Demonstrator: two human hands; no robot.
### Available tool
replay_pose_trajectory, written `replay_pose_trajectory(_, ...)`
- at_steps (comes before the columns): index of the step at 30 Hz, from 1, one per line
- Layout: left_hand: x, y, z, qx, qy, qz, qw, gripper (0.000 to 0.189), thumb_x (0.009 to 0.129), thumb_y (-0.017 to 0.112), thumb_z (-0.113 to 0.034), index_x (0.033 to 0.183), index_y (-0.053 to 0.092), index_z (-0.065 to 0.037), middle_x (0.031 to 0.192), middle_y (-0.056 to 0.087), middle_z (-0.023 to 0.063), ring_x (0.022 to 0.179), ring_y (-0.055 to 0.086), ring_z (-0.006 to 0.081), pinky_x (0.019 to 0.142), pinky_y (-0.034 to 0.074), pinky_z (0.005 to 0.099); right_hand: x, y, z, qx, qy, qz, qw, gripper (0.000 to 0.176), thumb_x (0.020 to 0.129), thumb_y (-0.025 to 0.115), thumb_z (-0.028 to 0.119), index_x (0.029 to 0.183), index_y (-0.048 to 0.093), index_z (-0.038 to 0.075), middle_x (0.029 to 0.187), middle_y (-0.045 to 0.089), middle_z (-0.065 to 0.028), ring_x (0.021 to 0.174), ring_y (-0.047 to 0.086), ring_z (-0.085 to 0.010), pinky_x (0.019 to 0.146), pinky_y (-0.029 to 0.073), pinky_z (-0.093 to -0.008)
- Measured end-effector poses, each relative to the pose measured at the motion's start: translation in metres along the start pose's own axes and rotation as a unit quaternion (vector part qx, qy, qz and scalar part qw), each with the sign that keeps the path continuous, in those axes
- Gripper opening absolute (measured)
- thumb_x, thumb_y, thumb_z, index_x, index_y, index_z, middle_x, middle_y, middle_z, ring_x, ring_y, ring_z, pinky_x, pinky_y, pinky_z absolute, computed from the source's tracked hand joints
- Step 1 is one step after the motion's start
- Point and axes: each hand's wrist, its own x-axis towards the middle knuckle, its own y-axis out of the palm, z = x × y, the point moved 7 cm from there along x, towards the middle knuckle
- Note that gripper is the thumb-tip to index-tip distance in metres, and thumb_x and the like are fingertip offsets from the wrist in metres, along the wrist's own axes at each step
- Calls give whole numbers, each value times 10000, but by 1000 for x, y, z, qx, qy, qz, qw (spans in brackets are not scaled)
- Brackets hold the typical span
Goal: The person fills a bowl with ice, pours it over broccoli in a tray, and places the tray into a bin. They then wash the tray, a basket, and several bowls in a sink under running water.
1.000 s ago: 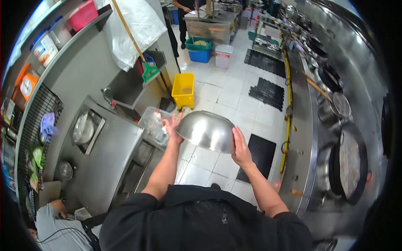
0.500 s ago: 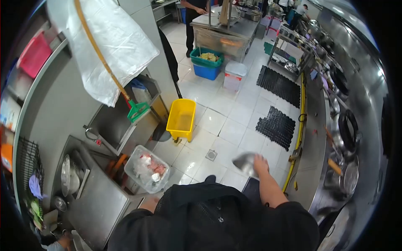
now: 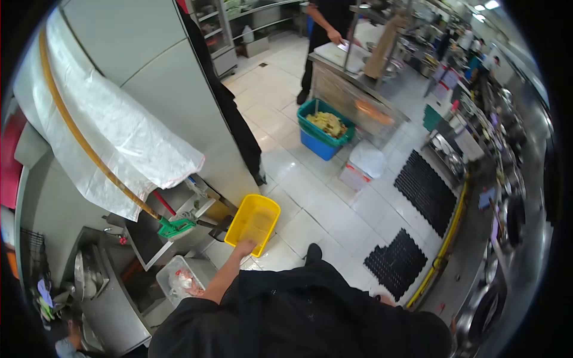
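The left hand [image 3: 245, 246] is at the near rim of the yellow bin [image 3: 253, 218], on the floor at the person's eleven o'clock. It may be touching, but its grip is too small to tell. The right hand is out of sight.

Our bare left hand [image 3: 243, 246] meets the yellow bin [image 3: 255, 218], which is smooth moulded plastic with a dull sheen. To its left, the clear tub [image 3: 179, 275] is cloudy plastic and the counter [image 3: 116, 310] is brushed steel. We see a matt woven sack [image 3: 119, 119] hanging behind a smooth wooden handle [image 3: 95, 166]. The floor tiles [image 3: 310, 179] are glossy white. The black mats [image 3: 425, 190] look like rough, perforated rubber. Our shirt [image 3: 310, 316] is matt black cloth.
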Motion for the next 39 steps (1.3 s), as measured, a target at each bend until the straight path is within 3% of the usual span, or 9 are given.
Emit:
replay_pose_trajectory(8, 105, -153, -204, -169, 136, -33, 976, 536, 839, 622, -386, 1210, 555, -5, 1094, 637, 204, 1050, 596, 346, 934, 449, 399, 102, -479, 305, -210, -193, -425, 859, 796, 780, 601, 60, 1439, 235, 315, 1448, 312, -152, 1211, 410, -473, 795, 501, -523)
replay_pose_trajectory(11, 175, -204, -235, -155, 139, -63, 976, 661, 804, 676, -371, 1304, 446, -4, 1163, 593, 218, 1111, 557, 356, 958, 433, 406, 79, -588, 424, -180, -294, -493, 799, 591, 878, 442, 116, 1410, 318, 341, 1441, 337, -140, 1234, 381, -463, 891, 421, -581)
replay_pose_trajectory(14, 268, -286, -245, -146, 140, -311, 929, 908, 740, 756, -324, 1424, 234, -30, 1338, 436, 251, 1255, 425, 375, 1009, 394, 411, 70, -653, 522, -107, -401, -491, 766, 587, 873, 440, 97, 1403, 341, 330, 1408, 373, -130, 1240, 393, -420, 920, 407, -553)
replay_pose_trajectory(17, 270, -426, -304, -185, 187, -478, 838, 800, 743, 751, -202, 1392, 316, -30, 1358, 412, 234, 1263, 399, 392, 1028, 380, 417, 48, -679, 595, -76, -503, -463, 726, 568, 862, 422, 59, 1385, 392, 277, 1355, 423, -146, 1215, 429, -381, 973, 406, -466)
replay_pose_trajectory(19, 317, -490, -302, -150, 235, -495, 823, 453, 747, 676, -73, 1184, 559, -40, 1175, 589, 171, 1054, 588, 341, 904, 483, 377, 59, -697, 631, -2, -556, -424, 715, 577, 842, 409, 15, 1377, 411, 230, 1316, 458, -160, 1181, 457, -371, 967, 415, -427)
replay_pose_trajectory(24, 348, -602, -338, 2, 334, -476, 814, 460, 791, 577, -166, 1247, 528, -135, 1211, 581, 106, 985, 614, 321, 822, 515, 386, 127, -753, 701, 134, -571, -396, 706, 612, 785, 496, -28, 1363, 423, 159, 1216, 500, -188, 1118, 494, -391, 922, 433, -431)
replay_pose_trajectory(31, 425, -684, -284, 92, 94, -335, 933, 746, 729, 512, -18, 1422, 327, -221, 1369, 444, 132, 1036, 584, 380, 817, 509, 444, 230, -806, 842, 73, -567, -339, 748, 682, 725, 592, 44, 1357, 337, 58, 1097, 504, -212, 1009, 507, -403, 855, 449, -470)
replay_pose_trajectory(37, 442, -712, -141, -115, -164, -421, 885, 800, 776, 505, -24, 1472, 160, -215, 1332, 407, 234, 911, 611, 434, 785, 508, 476, 275, -859, 1025, -50, -627, -216, 746, 379, 732, 590, 40, 1080, 442, 10, 982, 528, -224, 933, 526, -427, 777, 461, -492)
replay_pose_trajectory(39, 426, -700, -91, -235, -260, -503, 790, 808, 754, 552, -30, 1448, 178, -203, 1308, 401, 278, 990, 586, 447, 813, 498, 470, 292, -862, 1106, -180, -650, -152, 723, 205, 710, 620, 37, 869, 494, 9, 1001, 566, -231, 904, 555, -425, 743, 468, -496)
